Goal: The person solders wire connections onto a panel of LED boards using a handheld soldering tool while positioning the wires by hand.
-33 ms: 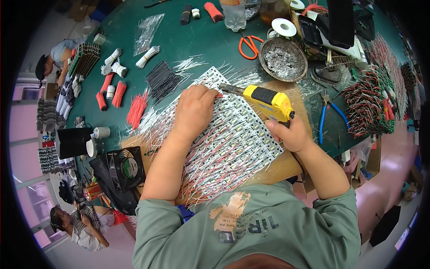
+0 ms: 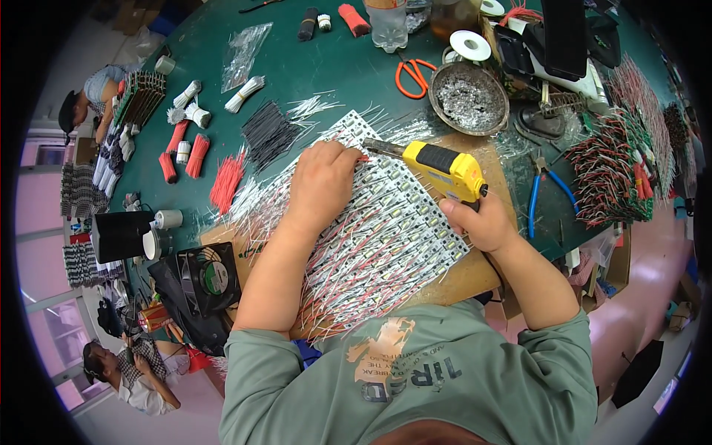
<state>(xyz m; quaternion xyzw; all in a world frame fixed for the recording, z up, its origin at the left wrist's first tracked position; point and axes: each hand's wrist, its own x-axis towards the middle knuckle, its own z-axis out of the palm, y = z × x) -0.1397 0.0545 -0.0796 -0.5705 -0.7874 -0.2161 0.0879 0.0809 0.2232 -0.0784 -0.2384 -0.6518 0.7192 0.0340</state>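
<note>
A white panel of small circuit boards (image 2: 415, 215), crowded with thin red and white wires, lies in front of me. My right hand (image 2: 482, 221) grips a yellow and black soldering gun (image 2: 443, 169) by its handle. The gun's metal tip points left, just beside the fingertips of my left hand (image 2: 324, 178). That hand rests over the upper left part of the panel, fingers pinched together; a bit of red wire (image 2: 363, 158) shows at their ends. Loose black wires (image 2: 270, 135) and red wires (image 2: 227, 182) lie to the left of the panel.
A brown board (image 2: 482, 271) lies under the panel. Beyond it stand a bowl of solder scraps (image 2: 469, 100) and orange-handled scissors (image 2: 412, 78). Blue-handled pliers (image 2: 547, 194) and stacked wired boards (image 2: 612, 167) are right; a small fan (image 2: 211, 276) is left. Two people (image 2: 137, 374) sit farther left.
</note>
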